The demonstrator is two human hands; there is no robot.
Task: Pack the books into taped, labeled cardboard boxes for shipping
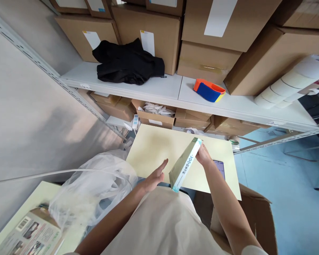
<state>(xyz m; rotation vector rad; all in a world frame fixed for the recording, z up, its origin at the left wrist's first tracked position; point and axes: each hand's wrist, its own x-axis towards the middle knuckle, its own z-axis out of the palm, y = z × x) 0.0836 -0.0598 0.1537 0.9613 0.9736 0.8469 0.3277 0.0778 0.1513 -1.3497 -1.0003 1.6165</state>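
Observation:
A book (186, 166) with a pale spine and dark printed characters stands tilted above the cream tabletop (154, 148). My right hand (203, 154) grips it at the far right edge; the fingers behind the cover are partly hidden. To the left of the book, my left hand (154, 177) is apart from it, fingers stretched out and holding nothing. Beside my right forearm a phone (220, 168) with a lit screen lies on the table.
Cardboard boxes (146, 26) fill the shelf (149, 86) ahead, with a black garment (130, 63), an orange-and-blue band (208, 90) and white rolls (284, 86). Clear plastic bags (95, 187) and a printed box (29, 232) lie at left. An open carton (257, 219) stands at lower right.

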